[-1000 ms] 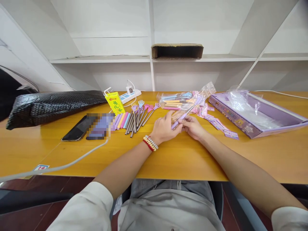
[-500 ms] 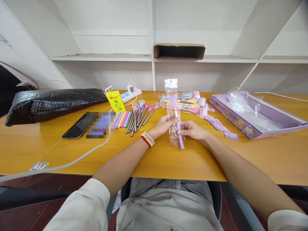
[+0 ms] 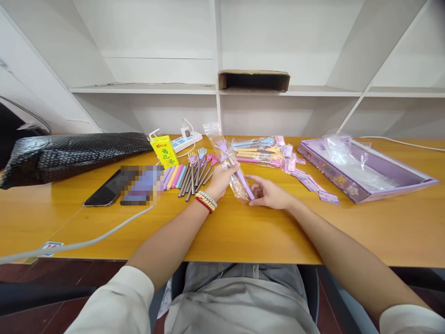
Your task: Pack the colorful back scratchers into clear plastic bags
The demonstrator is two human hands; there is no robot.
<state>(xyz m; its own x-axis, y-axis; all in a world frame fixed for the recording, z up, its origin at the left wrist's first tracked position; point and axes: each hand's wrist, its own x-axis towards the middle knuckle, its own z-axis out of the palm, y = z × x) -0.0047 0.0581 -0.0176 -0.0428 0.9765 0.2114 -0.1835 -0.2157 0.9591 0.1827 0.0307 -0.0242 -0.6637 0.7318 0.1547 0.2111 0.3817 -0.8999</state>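
A lilac back scratcher point(image 3: 244, 182) with a hand-shaped head lies at a slant inside a clear plastic sleeve point(image 3: 211, 131). My left hand point(image 3: 221, 180) is closed round its middle, thumb across the front. At the handle's lower end, my right hand point(image 3: 269, 192) has its thumb against the tip and its other fingers curled; part of this contact is hidden. Loose back scratchers point(image 3: 194, 174) with coloured heads and metal rods lie left of my left hand, beside several pastel handles point(image 3: 174, 177). Bagged back scratchers point(image 3: 259, 152) lie beyond my hands.
Small purple cards point(image 3: 309, 180) trail toward an open purple box point(image 3: 361, 195) holding clear plastic bags. On the left are a yellow drink carton point(image 3: 164, 152), a phone point(image 3: 107, 189), a black bubble-wrap parcel point(image 3: 76, 150) and a white cable point(image 3: 114, 229). A power strip point(image 3: 187, 142) stands behind.
The bagged back scratcher has tilted, its head swinging left and toward the table. My left hand moved with it; my right hand slid down to the handle's end. The view shifted slightly.
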